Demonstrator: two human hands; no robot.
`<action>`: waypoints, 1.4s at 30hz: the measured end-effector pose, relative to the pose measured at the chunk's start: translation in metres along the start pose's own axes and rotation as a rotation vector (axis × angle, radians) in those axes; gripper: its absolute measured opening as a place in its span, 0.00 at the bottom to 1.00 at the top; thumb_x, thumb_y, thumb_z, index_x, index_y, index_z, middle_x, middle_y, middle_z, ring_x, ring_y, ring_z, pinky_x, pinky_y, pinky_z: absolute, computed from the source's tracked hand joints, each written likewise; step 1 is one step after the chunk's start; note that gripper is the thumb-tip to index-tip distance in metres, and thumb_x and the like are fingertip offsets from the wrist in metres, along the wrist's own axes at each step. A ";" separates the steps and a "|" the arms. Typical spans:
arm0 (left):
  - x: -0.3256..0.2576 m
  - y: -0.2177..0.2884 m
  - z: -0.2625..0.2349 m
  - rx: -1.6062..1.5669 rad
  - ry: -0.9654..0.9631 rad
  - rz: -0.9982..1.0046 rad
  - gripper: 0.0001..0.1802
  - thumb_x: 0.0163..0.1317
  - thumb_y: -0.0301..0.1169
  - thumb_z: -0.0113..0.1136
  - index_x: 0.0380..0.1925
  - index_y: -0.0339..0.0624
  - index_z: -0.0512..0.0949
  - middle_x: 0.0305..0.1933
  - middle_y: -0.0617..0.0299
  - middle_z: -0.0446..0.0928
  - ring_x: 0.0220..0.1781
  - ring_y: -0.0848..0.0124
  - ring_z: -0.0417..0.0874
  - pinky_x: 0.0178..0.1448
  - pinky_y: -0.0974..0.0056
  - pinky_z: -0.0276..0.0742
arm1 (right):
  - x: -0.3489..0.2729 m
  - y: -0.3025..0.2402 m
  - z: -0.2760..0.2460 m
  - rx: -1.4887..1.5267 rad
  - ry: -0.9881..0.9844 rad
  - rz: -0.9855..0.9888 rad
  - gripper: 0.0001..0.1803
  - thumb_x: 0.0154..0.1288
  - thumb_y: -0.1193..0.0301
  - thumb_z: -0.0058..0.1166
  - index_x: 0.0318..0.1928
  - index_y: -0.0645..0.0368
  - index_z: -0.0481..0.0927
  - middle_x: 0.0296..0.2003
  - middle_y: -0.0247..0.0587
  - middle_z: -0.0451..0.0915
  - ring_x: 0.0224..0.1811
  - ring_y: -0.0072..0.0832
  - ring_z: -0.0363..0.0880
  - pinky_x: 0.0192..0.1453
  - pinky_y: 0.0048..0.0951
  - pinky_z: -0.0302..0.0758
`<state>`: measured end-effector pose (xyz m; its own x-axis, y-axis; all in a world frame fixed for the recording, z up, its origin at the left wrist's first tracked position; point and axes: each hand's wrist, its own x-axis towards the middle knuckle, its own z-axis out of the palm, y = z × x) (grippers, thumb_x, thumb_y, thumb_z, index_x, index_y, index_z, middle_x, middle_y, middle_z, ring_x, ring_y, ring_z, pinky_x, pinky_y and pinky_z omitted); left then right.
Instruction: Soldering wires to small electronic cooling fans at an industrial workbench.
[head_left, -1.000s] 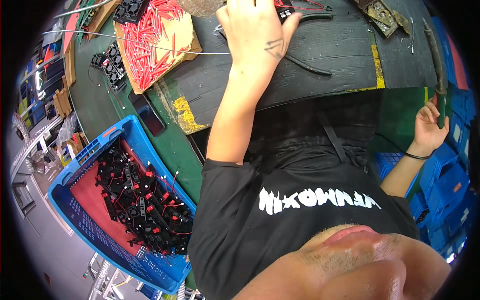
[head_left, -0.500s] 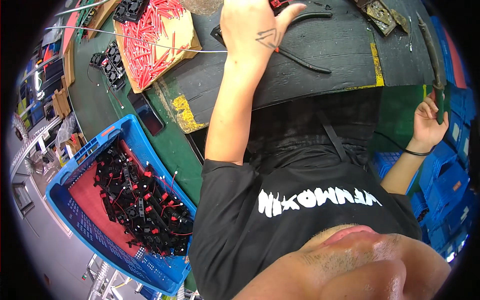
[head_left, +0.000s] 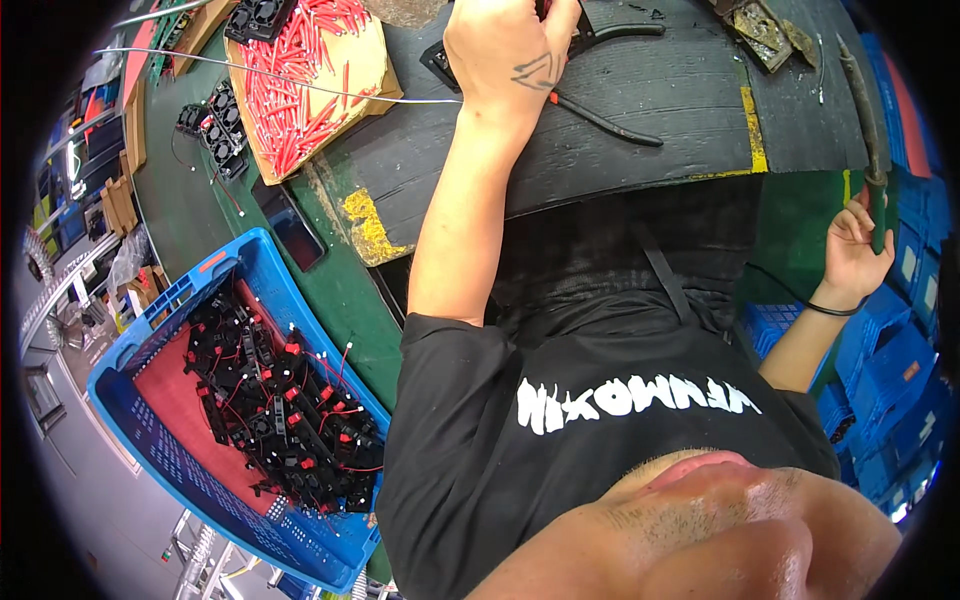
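My left hand (head_left: 508, 60) is at the top of the head view, over the dark work mat (head_left: 690, 110). Its fingers curl down and the thumb is drawn in; the fingertips are hidden. Parts of a black plastic piece (head_left: 437, 66) show on both sides of this hand. A thin grey wire (head_left: 300, 88) runs from the left to my left wrist. Beside that hand lie pliers (head_left: 608, 122) with dark handles. Out at the right, my right hand (head_left: 858, 252) is closed round the green handle of a soldering iron (head_left: 878, 205), its long shaft pointing up.
Red tubular pieces lie on a cardboard tray (head_left: 385, 65) at the upper left, near small black fans (head_left: 222, 140). A phone (head_left: 298, 235) rests on the green table. The blue crate (head_left: 115, 375) holds black parts with red wires. A grimy metal box (head_left: 755, 35) sits at upper right.
My left thumb has gone from stretched out to the right to drawn in, and the hand has curled up. The right hand and soldering iron have barely moved.
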<state>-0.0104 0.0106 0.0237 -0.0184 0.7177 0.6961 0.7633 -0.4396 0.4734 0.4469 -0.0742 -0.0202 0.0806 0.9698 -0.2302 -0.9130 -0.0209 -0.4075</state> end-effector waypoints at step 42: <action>-0.018 -0.011 -0.046 0.174 -0.397 0.082 0.38 0.41 0.34 0.81 0.53 0.30 0.77 0.53 0.45 0.76 0.55 0.47 0.77 0.62 0.52 0.75 | 0.002 0.003 0.004 -0.035 0.001 -0.019 0.30 0.63 0.67 0.48 0.63 0.74 0.70 0.64 0.64 0.72 0.36 0.29 0.71 0.36 0.25 0.69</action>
<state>-0.0484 -0.0226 0.0306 0.2702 0.8510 0.4504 0.8502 -0.4304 0.3032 0.4428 -0.0718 -0.0185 0.0979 0.9699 -0.2230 -0.8966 -0.0113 -0.4427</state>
